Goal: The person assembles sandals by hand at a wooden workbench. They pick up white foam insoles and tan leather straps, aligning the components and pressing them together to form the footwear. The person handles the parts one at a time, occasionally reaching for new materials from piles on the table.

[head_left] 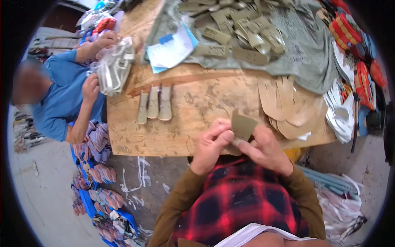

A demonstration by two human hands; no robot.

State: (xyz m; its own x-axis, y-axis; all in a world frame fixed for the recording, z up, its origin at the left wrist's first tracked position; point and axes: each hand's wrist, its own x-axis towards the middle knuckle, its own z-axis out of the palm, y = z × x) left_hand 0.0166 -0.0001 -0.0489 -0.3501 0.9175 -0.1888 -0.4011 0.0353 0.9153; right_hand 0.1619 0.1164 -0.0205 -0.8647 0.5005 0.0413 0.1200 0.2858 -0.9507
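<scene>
Close to the table's front edge, my two hands meet around an olive piece of stiff sheet material [243, 125]. My left hand [210, 146] pinches its left side with thumb and fingers pressed together. On the other side, the closed fingers of my right hand [268, 150] grip its lower right part. The piece stands up above my fingers, and its lower end is hidden by them. Beyond my right hand lies a fan of flat tan sole-shaped pieces [284, 105]. Left of my hands, several narrow olive pieces [154, 103] lie side by side on the wooden table [197, 99].
A pile of olive pieces [251, 31] rests on a grey-green cloth [304, 53] at the back. Papers [170, 49] lie beside it. On the left, a person in a blue shirt [68, 78] handles a bundle of pale strips [117, 68]. Stacked pieces [105, 199] lie below.
</scene>
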